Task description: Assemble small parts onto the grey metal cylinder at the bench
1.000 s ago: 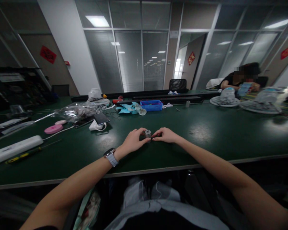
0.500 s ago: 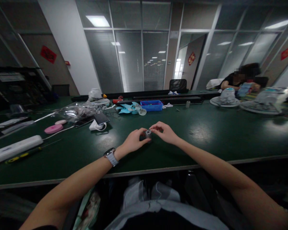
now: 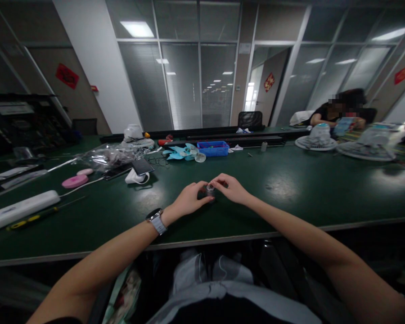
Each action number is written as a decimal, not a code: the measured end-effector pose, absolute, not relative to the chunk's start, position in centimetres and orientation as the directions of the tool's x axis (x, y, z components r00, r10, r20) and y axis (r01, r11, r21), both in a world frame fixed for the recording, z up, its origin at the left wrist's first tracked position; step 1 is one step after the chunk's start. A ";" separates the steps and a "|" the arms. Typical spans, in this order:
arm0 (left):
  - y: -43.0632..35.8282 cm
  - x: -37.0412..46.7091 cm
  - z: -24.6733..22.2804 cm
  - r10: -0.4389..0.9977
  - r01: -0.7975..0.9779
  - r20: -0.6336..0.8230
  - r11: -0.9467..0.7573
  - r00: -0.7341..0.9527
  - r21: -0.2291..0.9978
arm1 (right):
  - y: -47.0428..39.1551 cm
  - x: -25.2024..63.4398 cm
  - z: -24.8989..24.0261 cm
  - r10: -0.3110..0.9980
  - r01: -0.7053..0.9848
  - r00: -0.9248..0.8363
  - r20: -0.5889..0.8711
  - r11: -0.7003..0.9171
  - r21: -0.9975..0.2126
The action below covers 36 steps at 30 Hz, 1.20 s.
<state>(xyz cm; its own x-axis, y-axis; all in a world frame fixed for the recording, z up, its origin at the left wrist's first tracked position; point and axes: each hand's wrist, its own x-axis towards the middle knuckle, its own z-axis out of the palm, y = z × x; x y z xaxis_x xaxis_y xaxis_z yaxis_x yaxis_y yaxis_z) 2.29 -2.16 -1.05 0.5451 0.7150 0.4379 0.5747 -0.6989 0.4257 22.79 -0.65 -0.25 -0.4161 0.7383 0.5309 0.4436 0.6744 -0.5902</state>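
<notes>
A small metal cylinder (image 3: pixel 210 191) stands on the green table (image 3: pixel 189 229), near its front edge. My left hand (image 3: pixel 188 198) holds it, with the thumb on the near side and a finger on the far side. The fingertips of my right hand (image 3: pixel 232 188) are pinched together over the cylinder's top; whatever they grip is too small to make out. They hide part of the top.
Blue fan blades (image 3: pixel 180 153), a blue basket (image 3: pixel 213 148), and another metal cylinder (image 3: pixel 263 146) lie farther back. At left are a white charger (image 3: pixel 137 176), plastic bags (image 3: pixel 104 157) and a power strip (image 3: pixel 23 209). A person (image 3: pixel 334 112) sits at the far right.
My right fingertips have moved slightly left and down, now over the cylinder's top, covering more of it. The cylinder has shifted very slightly towards the right.
</notes>
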 end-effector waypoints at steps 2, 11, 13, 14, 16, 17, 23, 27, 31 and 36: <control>-2.2 2.3 -1.0 0.716 0.574 0.439 -0.697 0.543 0.430 | -0.6 22.8 -0.3 0.761 0.451 -0.375 0.530 0.649 -0.613; -2.4 2.4 -0.8 0.726 0.582 0.425 -0.688 0.541 0.434 | -0.9 22.8 0.1 0.778 0.424 -0.381 0.499 0.627 -0.654; -2.4 2.3 -0.8 0.725 0.581 0.423 -0.689 0.544 0.434 | -0.8 22.8 0.1 0.791 0.430 -0.347 0.504 0.612 -0.664; -2.4 2.3 -0.8 0.724 0.580 0.422 -0.689 0.545 0.434 | -0.7 22.9 0.0 0.799 0.433 -0.324 0.506 0.601 -0.672; -2.4 2.3 -0.8 0.725 0.580 0.422 -0.689 0.545 0.435 | -0.5 23.0 0.0 0.812 0.433 -0.292 0.505 0.583 -0.687; -2.4 2.3 -0.8 0.725 0.580 0.422 -0.688 0.544 0.435 | -0.5 23.1 -0.1 0.815 0.430 -0.287 0.503 0.579 -0.693; -2.3 2.3 -0.9 0.722 0.578 0.428 -0.692 0.544 0.432 | -0.8 22.9 0.1 0.806 0.408 -0.363 0.469 0.589 -0.697; -2.3 2.3 -0.8 0.727 0.580 0.420 -0.687 0.544 0.437 | -0.7 22.9 0.2 0.819 0.420 -0.311 0.482 0.573 -0.704; -2.3 2.3 -0.8 0.729 0.579 0.418 -0.684 0.541 0.443 | -0.4 23.2 0.0 0.826 0.418 -0.294 0.480 0.563 -0.713; -2.4 2.3 -0.8 0.729 0.585 0.422 -0.684 0.538 0.436 | -0.6 23.1 0.0 0.812 0.400 -0.355 0.463 0.580 -0.710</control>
<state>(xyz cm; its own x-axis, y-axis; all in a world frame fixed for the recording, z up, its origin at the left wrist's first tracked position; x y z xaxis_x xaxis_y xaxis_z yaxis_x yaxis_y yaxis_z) 2.32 -2.36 -0.83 0.5382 0.7294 0.4222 0.5852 -0.6839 0.4357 23.07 -0.57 0.04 -0.3552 0.8122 0.4628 0.4000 0.5795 -0.7100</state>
